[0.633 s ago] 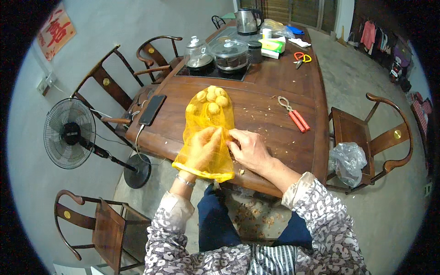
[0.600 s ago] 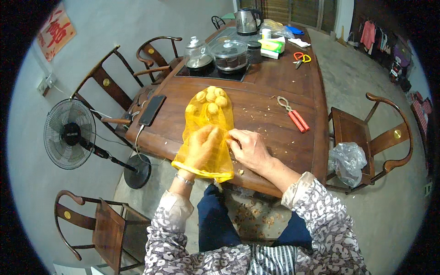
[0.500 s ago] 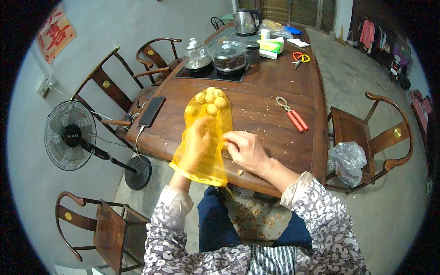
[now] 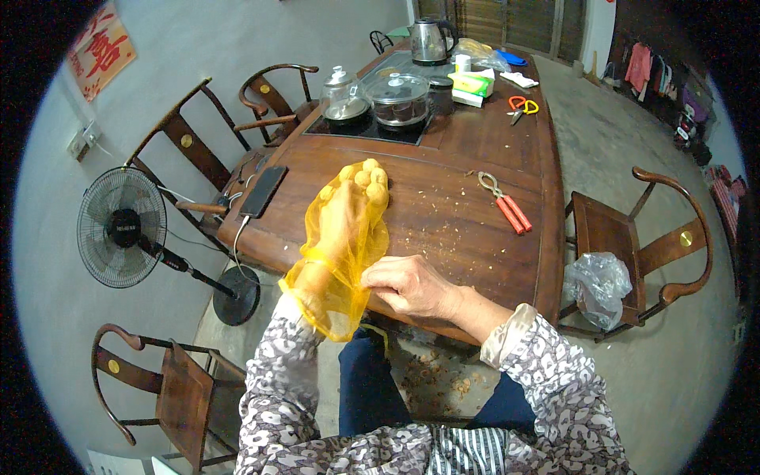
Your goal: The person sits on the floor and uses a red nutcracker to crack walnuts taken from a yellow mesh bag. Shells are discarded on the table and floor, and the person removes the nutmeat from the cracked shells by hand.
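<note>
A yellow mesh bag [image 4: 366, 236] lies on the near part of the wooden table, with several walnuts [image 4: 375, 180] gathered in its far end. My left hand [image 4: 336, 220] reaches inside the bag up to the wrist, and its fingertips are beside the walnuts. The mesh blurs those fingers, so their grip is unclear. My right hand [image 4: 408, 285] pinches the right side of the mesh near the table's front edge. Farther right lies a red-handled nutcracker [image 4: 505, 204], touched by neither hand.
Shell crumbs dot the table [image 4: 467, 273]. A phone [image 4: 264, 192] on a cable lies at the left. Farther back are a glass pot [image 4: 398, 103], a kettle [image 4: 428, 41], a tissue pack [image 4: 473, 85] and scissors [image 4: 521, 108]. Chairs and a fan [image 4: 123, 227] stand around.
My left hand has pushed deeper into the bag toward the walnuts. The bag's mouth has shifted left and nearer, and my right hand has moved left and nearer with the mesh.
</note>
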A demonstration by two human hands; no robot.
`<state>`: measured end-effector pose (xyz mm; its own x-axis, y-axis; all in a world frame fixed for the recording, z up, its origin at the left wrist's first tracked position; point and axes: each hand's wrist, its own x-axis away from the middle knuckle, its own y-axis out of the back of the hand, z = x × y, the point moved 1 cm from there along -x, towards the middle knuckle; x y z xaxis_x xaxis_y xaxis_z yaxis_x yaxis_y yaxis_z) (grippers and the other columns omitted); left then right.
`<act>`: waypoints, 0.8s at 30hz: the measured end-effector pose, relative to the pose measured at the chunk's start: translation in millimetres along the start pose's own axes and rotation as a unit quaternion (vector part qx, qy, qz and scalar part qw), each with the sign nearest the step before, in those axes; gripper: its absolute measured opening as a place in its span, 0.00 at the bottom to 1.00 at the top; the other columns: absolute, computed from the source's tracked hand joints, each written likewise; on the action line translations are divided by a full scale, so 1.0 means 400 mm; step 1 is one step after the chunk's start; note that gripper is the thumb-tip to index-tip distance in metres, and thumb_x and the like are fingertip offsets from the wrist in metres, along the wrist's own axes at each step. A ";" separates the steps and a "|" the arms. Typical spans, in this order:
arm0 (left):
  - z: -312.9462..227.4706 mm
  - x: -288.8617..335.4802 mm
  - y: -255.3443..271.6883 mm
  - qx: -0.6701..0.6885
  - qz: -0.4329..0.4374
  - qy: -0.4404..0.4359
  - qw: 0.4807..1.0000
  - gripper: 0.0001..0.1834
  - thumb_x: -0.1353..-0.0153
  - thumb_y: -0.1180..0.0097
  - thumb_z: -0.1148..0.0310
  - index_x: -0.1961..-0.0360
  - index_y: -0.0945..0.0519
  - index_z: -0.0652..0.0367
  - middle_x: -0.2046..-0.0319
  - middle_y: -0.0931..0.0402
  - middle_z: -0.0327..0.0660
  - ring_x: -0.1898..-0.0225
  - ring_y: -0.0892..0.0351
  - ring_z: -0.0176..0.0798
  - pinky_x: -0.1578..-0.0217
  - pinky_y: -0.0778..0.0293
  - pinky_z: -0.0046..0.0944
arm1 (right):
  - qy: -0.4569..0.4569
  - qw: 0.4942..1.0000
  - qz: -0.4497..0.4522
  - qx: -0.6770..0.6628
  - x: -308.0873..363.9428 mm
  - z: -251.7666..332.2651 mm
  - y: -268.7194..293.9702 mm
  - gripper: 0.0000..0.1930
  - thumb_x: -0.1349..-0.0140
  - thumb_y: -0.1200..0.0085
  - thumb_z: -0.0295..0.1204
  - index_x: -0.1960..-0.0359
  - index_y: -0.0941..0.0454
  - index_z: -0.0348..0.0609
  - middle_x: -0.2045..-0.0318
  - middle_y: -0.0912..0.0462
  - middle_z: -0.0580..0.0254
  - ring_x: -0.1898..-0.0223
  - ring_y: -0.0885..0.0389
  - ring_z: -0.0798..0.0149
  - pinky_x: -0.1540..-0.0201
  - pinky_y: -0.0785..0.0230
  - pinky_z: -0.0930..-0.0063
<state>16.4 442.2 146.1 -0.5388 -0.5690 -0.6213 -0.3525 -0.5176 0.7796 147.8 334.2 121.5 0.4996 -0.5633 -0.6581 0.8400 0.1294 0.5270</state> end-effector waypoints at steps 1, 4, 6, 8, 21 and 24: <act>0.012 0.011 0.006 0.046 -0.004 0.012 0.999 0.26 0.45 0.43 0.58 0.45 0.29 0.53 0.54 0.25 0.50 0.51 0.26 0.54 0.51 0.30 0.49 | -0.010 1.000 -0.014 0.001 0.006 -0.004 -0.007 0.09 0.49 0.46 0.19 0.64 0.22 0.37 0.66 0.19 0.50 0.64 0.20 0.49 0.61 0.26 0.64; 0.051 0.088 0.034 0.292 -0.015 0.207 0.934 0.19 0.43 0.41 0.67 0.50 0.26 0.59 0.57 0.22 0.51 0.54 0.24 0.53 0.53 0.28 0.44 | -0.102 0.993 -0.057 0.000 0.003 0.005 0.001 0.08 0.45 0.48 0.19 0.63 0.23 0.36 0.68 0.19 0.51 0.66 0.18 0.56 0.62 0.26 0.69; 0.053 0.125 0.062 0.359 0.007 0.190 0.914 0.21 0.45 0.41 0.75 0.48 0.26 0.59 0.56 0.22 0.52 0.54 0.22 0.49 0.55 0.27 0.42 | -0.198 0.977 -0.082 -0.012 -0.002 0.003 0.006 0.07 0.43 0.49 0.20 0.63 0.23 0.36 0.69 0.19 0.51 0.67 0.18 0.61 0.63 0.27 0.71; 0.031 0.146 0.125 0.390 0.031 0.122 0.912 0.24 0.46 0.40 0.74 0.46 0.27 0.58 0.55 0.22 0.53 0.54 0.22 0.48 0.56 0.27 0.42 | -0.213 0.970 -0.097 -0.062 -0.003 -0.002 0.004 0.07 0.40 0.49 0.22 0.61 0.23 0.36 0.70 0.18 0.53 0.68 0.18 0.66 0.64 0.27 0.72; 0.075 0.340 0.275 0.648 -0.105 0.345 0.670 0.10 0.37 0.46 0.64 0.60 0.23 0.58 0.64 0.23 0.37 0.66 0.24 0.31 0.66 0.25 0.32 | -0.246 0.937 -0.151 -0.197 -0.012 -0.004 0.017 0.07 0.37 0.49 0.23 0.59 0.22 0.35 0.67 0.16 0.62 0.65 0.18 0.72 0.59 0.24 0.77; 0.038 0.352 0.397 0.712 -0.197 0.470 0.483 0.17 0.32 0.52 0.60 0.47 0.29 0.57 0.53 0.26 0.39 0.53 0.27 0.36 0.53 0.28 0.37 | -0.250 0.932 -0.175 -0.195 -0.010 -0.007 0.044 0.06 0.36 0.51 0.21 0.60 0.22 0.35 0.67 0.18 0.61 0.65 0.18 0.70 0.59 0.23 0.78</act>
<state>-127.1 289.5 183.6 0.1344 -0.9908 0.0177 -0.8148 -0.1207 -0.5671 161.1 341.2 132.0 0.1023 -0.9237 -0.3691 0.9947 0.0992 0.0275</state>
